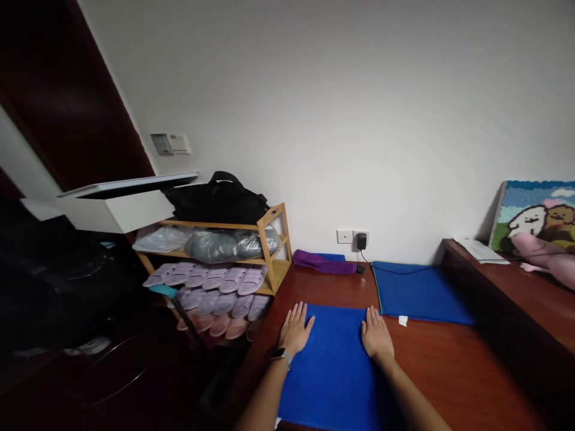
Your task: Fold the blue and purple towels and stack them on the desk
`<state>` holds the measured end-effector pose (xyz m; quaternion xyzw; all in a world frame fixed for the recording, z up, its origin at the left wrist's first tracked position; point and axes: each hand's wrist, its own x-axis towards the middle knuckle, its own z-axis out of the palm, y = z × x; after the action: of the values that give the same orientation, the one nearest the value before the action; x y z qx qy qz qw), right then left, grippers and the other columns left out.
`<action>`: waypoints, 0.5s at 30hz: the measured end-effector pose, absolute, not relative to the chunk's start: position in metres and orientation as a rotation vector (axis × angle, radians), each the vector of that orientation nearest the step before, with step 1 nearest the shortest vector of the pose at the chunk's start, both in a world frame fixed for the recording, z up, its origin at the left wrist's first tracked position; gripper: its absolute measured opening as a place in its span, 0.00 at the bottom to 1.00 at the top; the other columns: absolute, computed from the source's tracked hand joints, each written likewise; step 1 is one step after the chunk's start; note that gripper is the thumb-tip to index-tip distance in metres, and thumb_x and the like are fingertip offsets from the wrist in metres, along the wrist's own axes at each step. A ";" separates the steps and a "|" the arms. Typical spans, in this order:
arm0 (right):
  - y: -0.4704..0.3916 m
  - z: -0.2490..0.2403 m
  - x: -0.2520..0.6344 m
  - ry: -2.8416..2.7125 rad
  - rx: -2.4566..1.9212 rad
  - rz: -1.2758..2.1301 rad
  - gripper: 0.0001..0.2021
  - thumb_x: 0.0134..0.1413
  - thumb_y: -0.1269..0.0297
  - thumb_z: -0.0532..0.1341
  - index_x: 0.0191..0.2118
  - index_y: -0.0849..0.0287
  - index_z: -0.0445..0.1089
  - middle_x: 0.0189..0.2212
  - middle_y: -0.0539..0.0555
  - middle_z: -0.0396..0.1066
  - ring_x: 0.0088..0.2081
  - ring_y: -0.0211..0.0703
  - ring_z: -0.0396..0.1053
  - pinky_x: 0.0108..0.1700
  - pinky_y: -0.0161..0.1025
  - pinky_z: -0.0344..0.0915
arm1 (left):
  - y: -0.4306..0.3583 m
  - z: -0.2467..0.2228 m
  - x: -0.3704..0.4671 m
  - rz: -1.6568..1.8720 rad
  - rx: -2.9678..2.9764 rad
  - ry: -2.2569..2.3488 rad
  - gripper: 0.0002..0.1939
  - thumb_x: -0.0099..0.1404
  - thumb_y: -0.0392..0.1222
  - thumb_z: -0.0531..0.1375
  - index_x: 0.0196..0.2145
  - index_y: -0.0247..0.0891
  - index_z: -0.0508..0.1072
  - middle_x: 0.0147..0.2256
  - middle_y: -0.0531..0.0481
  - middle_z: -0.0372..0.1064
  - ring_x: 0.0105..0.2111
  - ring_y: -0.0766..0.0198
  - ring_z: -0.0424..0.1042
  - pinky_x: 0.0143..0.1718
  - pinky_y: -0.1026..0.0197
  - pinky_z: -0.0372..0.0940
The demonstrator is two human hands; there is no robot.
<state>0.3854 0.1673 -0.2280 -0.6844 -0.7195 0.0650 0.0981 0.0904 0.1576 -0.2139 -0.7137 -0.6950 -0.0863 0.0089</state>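
A blue cloth (332,365) lies spread out flat on the reddish-brown wooden desk (453,365). My left hand (295,330) rests flat on its upper left corner, fingers stretched out, with a watch on the wrist. On the upper right corner lies my right hand (376,333), also flat with straight fingers. Neither hand grips anything. Beyond my right hand, a second blue cloth (417,293) lies on the desk, a white tag (403,321) at its near edge.
A purple folded cloth (324,262) lies by the wall, near a black plug adapter (362,241) with a cable. On the left stands a wooden shoe rack (281,272) with several slippers and a black bag (220,203). A pink plush toy (545,254) sits on the raised right ledge.
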 end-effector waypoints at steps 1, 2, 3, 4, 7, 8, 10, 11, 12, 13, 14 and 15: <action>0.167 -0.228 0.385 -2.126 -2.024 0.198 0.33 0.69 0.59 0.38 0.72 0.76 0.44 0.73 0.63 0.40 0.74 0.50 0.36 0.73 0.45 0.34 | 0.157 -0.215 0.092 -0.265 -2.227 -2.169 0.38 0.75 0.61 0.36 0.72 0.34 0.50 0.72 0.42 0.45 0.72 0.53 0.43 0.71 0.45 0.44; 0.167 -0.228 0.385 -2.124 -2.021 0.206 0.33 0.69 0.59 0.38 0.72 0.76 0.44 0.73 0.63 0.40 0.74 0.50 0.37 0.73 0.45 0.34 | 0.157 -0.215 0.092 -0.259 -2.229 -2.168 0.38 0.75 0.61 0.36 0.72 0.35 0.50 0.72 0.42 0.45 0.72 0.53 0.43 0.71 0.45 0.44; 0.167 -0.227 0.385 -2.124 -2.018 0.213 0.33 0.69 0.59 0.38 0.72 0.76 0.44 0.73 0.63 0.40 0.74 0.50 0.37 0.73 0.45 0.34 | 0.158 -0.214 0.092 -0.253 -2.236 -2.170 0.38 0.75 0.61 0.36 0.72 0.35 0.51 0.72 0.42 0.45 0.72 0.53 0.44 0.71 0.45 0.44; 0.167 -0.227 0.385 -2.125 -2.016 0.217 0.33 0.69 0.59 0.38 0.72 0.76 0.44 0.73 0.64 0.40 0.74 0.50 0.37 0.73 0.45 0.34 | 0.159 -0.213 0.091 -0.245 -2.245 -2.173 0.38 0.75 0.61 0.37 0.72 0.35 0.51 0.72 0.42 0.45 0.72 0.52 0.44 0.70 0.44 0.45; 0.167 -0.225 0.385 -2.135 -2.019 0.204 0.33 0.69 0.59 0.38 0.72 0.76 0.44 0.73 0.64 0.40 0.74 0.50 0.37 0.73 0.45 0.35 | 0.167 -0.205 0.088 -0.213 -2.270 -2.178 0.39 0.74 0.63 0.40 0.70 0.33 0.56 0.70 0.38 0.51 0.71 0.49 0.49 0.70 0.42 0.45; 0.167 -0.225 0.385 -2.138 -2.023 0.195 0.33 0.69 0.59 0.38 0.72 0.77 0.44 0.73 0.64 0.40 0.74 0.50 0.37 0.73 0.45 0.35 | 0.170 -0.201 0.089 -0.208 -2.275 -2.172 0.39 0.73 0.63 0.41 0.70 0.31 0.58 0.69 0.36 0.53 0.70 0.47 0.51 0.70 0.41 0.45; 0.168 -0.225 0.385 -2.145 -2.032 0.175 0.33 0.69 0.59 0.37 0.72 0.76 0.43 0.73 0.64 0.40 0.74 0.50 0.37 0.73 0.45 0.35 | 0.175 -0.195 0.102 -0.217 -2.284 -2.138 0.39 0.74 0.62 0.40 0.69 0.30 0.59 0.69 0.35 0.54 0.70 0.46 0.50 0.70 0.41 0.43; 0.168 -0.225 0.385 -2.147 -2.036 0.170 0.33 0.69 0.59 0.37 0.72 0.76 0.43 0.73 0.64 0.40 0.74 0.50 0.37 0.73 0.45 0.35 | 0.176 -0.193 0.113 -0.238 -2.295 -2.104 0.38 0.74 0.61 0.39 0.69 0.31 0.59 0.69 0.36 0.53 0.71 0.47 0.49 0.71 0.42 0.42; 0.168 -0.225 0.385 -2.147 -2.039 0.168 0.33 0.69 0.59 0.37 0.72 0.76 0.43 0.73 0.63 0.41 0.74 0.50 0.37 0.73 0.45 0.36 | 0.176 -0.193 0.129 -0.274 -2.319 -2.058 0.37 0.75 0.60 0.38 0.70 0.32 0.58 0.70 0.38 0.51 0.71 0.49 0.48 0.71 0.43 0.42; 0.168 -0.226 0.385 -2.146 -2.039 0.168 0.33 0.69 0.59 0.37 0.72 0.75 0.44 0.73 0.63 0.41 0.74 0.50 0.37 0.73 0.44 0.36 | 0.176 -0.195 0.148 -0.321 -2.357 -1.999 0.36 0.76 0.58 0.36 0.70 0.35 0.56 0.71 0.41 0.50 0.72 0.51 0.47 0.71 0.44 0.42; 0.169 -0.227 0.385 -2.144 -2.038 0.170 0.33 0.69 0.59 0.38 0.72 0.75 0.44 0.73 0.63 0.41 0.74 0.50 0.38 0.73 0.44 0.36 | 0.174 -0.198 0.168 -0.386 -2.408 -1.930 0.35 0.76 0.57 0.35 0.71 0.37 0.55 0.71 0.43 0.50 0.72 0.53 0.47 0.71 0.45 0.44; 0.169 -0.227 0.385 -2.145 -2.033 0.171 0.33 0.69 0.59 0.38 0.72 0.76 0.45 0.73 0.63 0.42 0.74 0.50 0.38 0.73 0.44 0.35 | 0.172 -0.203 0.189 -0.448 -2.469 -1.860 0.34 0.77 0.56 0.34 0.71 0.38 0.54 0.71 0.45 0.51 0.71 0.54 0.48 0.71 0.45 0.45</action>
<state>0.3852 0.1689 -0.2274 -0.6840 -0.7216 0.0577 0.0908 0.1891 0.1717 -0.2030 -0.7905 -0.5954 -0.1436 0.0092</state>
